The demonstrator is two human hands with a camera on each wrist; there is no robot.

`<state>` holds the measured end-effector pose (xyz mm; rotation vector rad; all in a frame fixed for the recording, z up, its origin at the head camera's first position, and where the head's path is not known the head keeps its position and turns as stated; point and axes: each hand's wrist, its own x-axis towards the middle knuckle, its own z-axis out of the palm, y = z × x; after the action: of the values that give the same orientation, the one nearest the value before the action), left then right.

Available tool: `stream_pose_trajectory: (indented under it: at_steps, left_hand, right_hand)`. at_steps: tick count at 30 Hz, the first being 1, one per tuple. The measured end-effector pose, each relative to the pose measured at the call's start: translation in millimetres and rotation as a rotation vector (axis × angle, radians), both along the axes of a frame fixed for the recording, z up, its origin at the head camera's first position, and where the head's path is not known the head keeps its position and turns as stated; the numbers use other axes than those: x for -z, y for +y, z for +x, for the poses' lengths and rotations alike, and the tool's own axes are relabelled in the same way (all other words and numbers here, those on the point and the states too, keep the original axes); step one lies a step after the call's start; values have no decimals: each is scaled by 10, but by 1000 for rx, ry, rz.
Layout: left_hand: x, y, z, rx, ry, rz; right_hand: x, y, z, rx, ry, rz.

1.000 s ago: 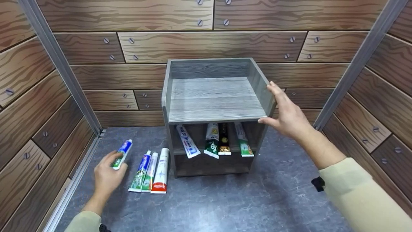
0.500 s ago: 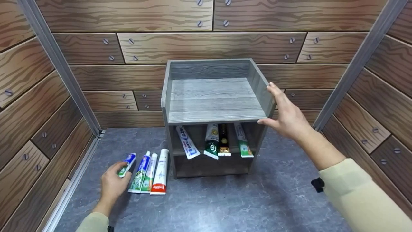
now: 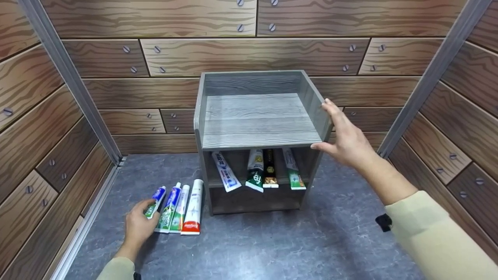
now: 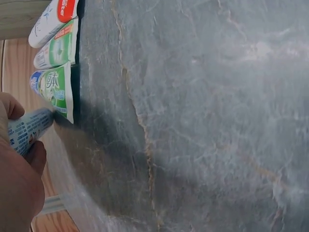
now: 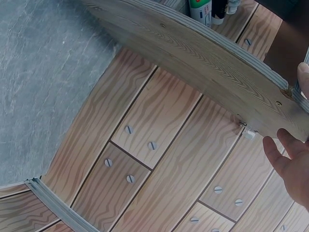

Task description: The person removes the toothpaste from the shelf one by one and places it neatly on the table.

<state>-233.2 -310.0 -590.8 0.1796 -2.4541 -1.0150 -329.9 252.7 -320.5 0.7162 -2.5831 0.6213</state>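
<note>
The left hand [image 3: 141,222] has a narrow grip, pinching a blue-and-green tube [image 3: 158,193] toward the desk's [image 3: 253,252] left edge; beside it, three other tubes [image 3: 180,212] lie in a row; the right hand [image 3: 352,144] has a wide grip, resting on the grey shelf unit's [image 3: 258,116] right side; four tubes inside [image 3: 255,171] jut past its front edge.

Slanted blue-green tube [image 3: 158,195] in left grip [image 3: 139,224], left of grey shelf [image 3: 258,118].

Grey marbled surface [image 3: 249,249], shelf unit [image 3: 256,116] standing on it, three toothpaste tubes [image 3: 181,210] lying alongside
</note>
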Motion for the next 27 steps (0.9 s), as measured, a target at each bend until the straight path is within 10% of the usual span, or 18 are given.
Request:
stream_pose_trajectory:
  at_steps: [27]
  left_hand:
    - [181,-113,73,12,-200,81]
  right_hand:
    - [-15,-1,12,-2,2,19]
